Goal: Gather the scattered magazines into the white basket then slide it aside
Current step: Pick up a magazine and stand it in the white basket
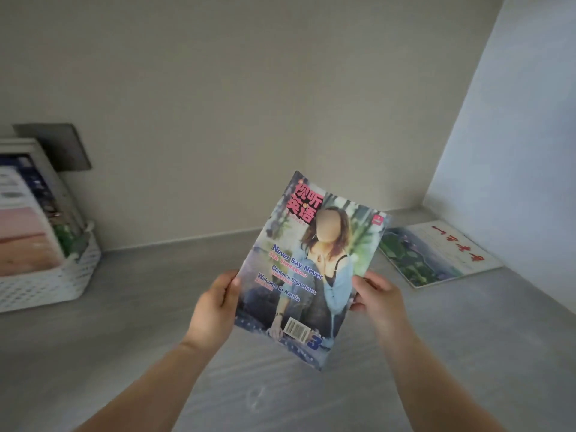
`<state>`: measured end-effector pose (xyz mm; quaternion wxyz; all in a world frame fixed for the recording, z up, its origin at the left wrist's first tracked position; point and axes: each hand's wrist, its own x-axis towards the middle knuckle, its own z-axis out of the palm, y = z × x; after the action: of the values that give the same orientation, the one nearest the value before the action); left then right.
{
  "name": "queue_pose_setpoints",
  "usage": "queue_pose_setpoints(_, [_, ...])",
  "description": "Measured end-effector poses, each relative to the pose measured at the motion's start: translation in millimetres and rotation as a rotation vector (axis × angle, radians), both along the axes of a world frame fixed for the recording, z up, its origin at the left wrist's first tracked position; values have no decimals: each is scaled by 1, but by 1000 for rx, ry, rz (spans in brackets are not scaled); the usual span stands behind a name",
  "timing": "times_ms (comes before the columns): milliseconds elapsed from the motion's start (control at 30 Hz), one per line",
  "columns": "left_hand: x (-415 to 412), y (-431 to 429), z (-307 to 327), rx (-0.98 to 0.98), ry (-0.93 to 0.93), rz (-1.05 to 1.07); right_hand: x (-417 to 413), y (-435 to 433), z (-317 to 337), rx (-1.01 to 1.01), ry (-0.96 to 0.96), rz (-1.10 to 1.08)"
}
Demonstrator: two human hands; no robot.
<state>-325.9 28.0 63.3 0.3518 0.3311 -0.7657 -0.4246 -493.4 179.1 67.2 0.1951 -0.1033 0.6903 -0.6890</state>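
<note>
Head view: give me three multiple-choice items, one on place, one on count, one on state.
1. Where is the white basket?
A) far left on the counter
B) in the right corner
C) in the person's hands

2. How many magazines lie flat on the counter outside the basket?
A) none
B) one
C) three

3. What state is the held magazine in?
A) lying flat
B) lifted off the counter, gripped at both side edges
C) standing in the basket

Answers:
1 A: the basket sits at the left edge with magazines standing in it.
2 B: only the flat magazine lies there, by the right wall.
3 B: the left hand and right hand grip its sides in the air.
</note>
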Motion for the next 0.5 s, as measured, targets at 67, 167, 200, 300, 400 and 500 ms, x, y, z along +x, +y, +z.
queue_pose_setpoints(67, [34,-34,1,7,-7,53,30,-40,8,-32,25,38])
queue_pose_setpoints(167, [88,-85,3,39,-67,58,74,-98,17,-76,60,83])
queue_pose_setpoints(200, [106,-100,5,64,-83,51,90,-118,20,-82,67,105])
queue_pose_setpoints(300, [153,-140,10,198,-92,69,134,-174,26,-99,100,195])
queue_pose_setpoints(400, [196,-173,14,248,-42,144,173,-221,31,-90,172,282])
queue_pose_setpoints(500, [229,-204,22,100,-52,246,201,-262,41,-119,217,327])
